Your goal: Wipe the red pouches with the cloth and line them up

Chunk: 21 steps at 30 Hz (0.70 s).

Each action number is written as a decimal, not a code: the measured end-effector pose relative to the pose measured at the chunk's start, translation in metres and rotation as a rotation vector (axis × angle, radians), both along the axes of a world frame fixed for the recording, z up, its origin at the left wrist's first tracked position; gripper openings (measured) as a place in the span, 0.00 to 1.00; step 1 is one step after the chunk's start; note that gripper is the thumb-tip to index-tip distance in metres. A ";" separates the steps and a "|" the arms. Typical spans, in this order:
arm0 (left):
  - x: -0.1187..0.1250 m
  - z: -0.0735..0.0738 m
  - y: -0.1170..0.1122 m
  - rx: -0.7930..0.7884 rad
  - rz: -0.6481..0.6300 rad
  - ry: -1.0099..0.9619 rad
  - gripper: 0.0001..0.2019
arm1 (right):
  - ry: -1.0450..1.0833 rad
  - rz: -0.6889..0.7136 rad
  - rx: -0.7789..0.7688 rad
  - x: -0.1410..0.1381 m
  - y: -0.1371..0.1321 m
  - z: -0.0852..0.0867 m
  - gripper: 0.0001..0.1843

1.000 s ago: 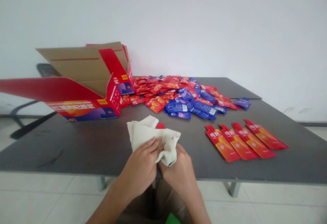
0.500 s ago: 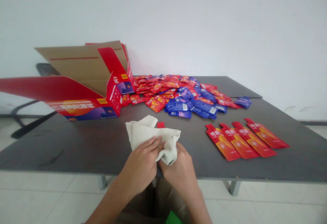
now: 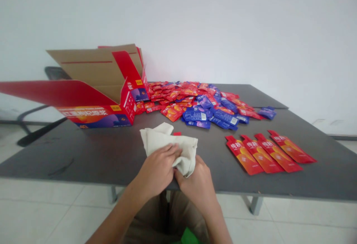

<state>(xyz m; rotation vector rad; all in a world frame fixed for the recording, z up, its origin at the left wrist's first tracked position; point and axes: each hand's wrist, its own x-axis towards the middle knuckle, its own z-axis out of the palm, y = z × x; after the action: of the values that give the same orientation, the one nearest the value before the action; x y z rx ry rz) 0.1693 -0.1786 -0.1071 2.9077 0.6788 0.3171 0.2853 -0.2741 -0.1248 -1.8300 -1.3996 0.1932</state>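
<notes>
Cloth by near edge of table, abt mid; L hand gripping it, R hand curled at its R side, can't tell on what. 4 red packets twd near R corner.

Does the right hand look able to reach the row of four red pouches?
Probably yes: only bare tabletop lies between the right hand and the pouches, though it is against the cloth now.
</notes>
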 end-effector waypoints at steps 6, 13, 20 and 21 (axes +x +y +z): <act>0.020 0.005 0.021 -0.005 0.058 0.064 0.28 | 0.064 -0.014 0.017 0.000 0.000 0.000 0.14; -0.006 -0.002 -0.007 -0.015 -0.004 0.005 0.30 | -0.007 -0.002 0.004 0.000 0.000 -0.001 0.10; 0.022 0.003 0.027 0.019 0.062 0.048 0.27 | 0.095 -0.017 0.016 -0.001 0.000 0.000 0.15; 0.018 0.001 0.021 0.021 0.027 0.036 0.28 | 0.080 -0.014 0.017 -0.001 0.000 0.000 0.14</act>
<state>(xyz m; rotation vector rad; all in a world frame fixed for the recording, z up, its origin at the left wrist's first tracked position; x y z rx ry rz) 0.1874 -0.1573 -0.1057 2.9328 0.7256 0.2776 0.2848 -0.2740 -0.1251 -1.7985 -1.3296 0.2440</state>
